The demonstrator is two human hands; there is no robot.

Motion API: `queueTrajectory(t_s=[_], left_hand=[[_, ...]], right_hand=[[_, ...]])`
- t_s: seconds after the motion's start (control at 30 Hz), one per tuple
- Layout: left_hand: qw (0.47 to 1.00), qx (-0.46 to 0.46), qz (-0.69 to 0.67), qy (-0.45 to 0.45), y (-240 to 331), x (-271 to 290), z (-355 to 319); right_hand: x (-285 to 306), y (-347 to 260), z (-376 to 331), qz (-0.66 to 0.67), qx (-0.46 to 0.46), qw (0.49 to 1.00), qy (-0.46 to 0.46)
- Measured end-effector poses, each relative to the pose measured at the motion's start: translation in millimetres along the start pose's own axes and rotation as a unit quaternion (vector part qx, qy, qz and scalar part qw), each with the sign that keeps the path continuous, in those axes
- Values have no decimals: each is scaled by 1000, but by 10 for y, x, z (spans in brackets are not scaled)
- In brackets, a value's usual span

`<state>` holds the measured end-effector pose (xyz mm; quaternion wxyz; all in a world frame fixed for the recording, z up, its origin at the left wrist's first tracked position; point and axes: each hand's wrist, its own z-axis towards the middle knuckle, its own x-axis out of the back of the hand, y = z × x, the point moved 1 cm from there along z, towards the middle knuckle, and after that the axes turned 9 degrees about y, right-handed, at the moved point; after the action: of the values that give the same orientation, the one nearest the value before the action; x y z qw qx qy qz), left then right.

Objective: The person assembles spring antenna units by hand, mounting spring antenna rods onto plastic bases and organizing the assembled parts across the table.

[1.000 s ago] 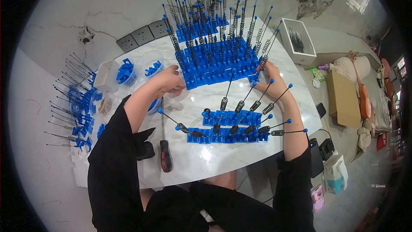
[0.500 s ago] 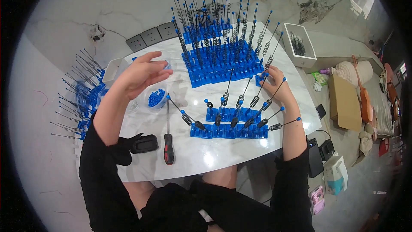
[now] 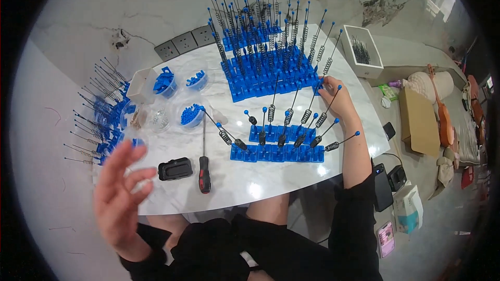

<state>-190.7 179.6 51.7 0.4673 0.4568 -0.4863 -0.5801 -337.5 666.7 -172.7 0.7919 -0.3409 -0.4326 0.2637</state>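
Note:
My left hand is raised over the table's front left corner with its fingers spread and nothing in them. My right hand pinches a blue-based spring piece at the right end of a large block of similar pieces, each with an upright black coil and a blue-tipped rod. Fingers cover part of its base. In front stand two shorter rows of blue bases with tilted springs and blue balls. A red and black screwdriver lies to their left, beside a black tray.
Clear tubs hold blue beads, blue clips and small blue parts. More spring pieces crowd the table's left edge. A white box of black springs stands beyond the right edge. Wall sockets line the back.
My left hand has swung from above the tubs down toward the front left, its fingers spreading. My right hand has shifted slightly up with the spring piece, closer to the large block.

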Motion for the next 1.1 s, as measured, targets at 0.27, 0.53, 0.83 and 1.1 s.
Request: queueTrajectory(t_s=[0.27, 0.53, 0.83, 1.1], left_hand=[[994, 43, 86, -49, -1159, -317, 39], [982, -2, 176, -67, -1555, -431, 233], [985, 113, 90, -99, -1689, -389, 629], [958, 246, -40, -141, -1695, -462, 927]], right_hand=[[364, -208, -210, 49, -20, 994, 97], [682, -668, -919, 54, -78, 988, -121], [186, -655, -963, 193, -178, 944, -199], [43, -753, -955, 175, -128, 965, -145]])
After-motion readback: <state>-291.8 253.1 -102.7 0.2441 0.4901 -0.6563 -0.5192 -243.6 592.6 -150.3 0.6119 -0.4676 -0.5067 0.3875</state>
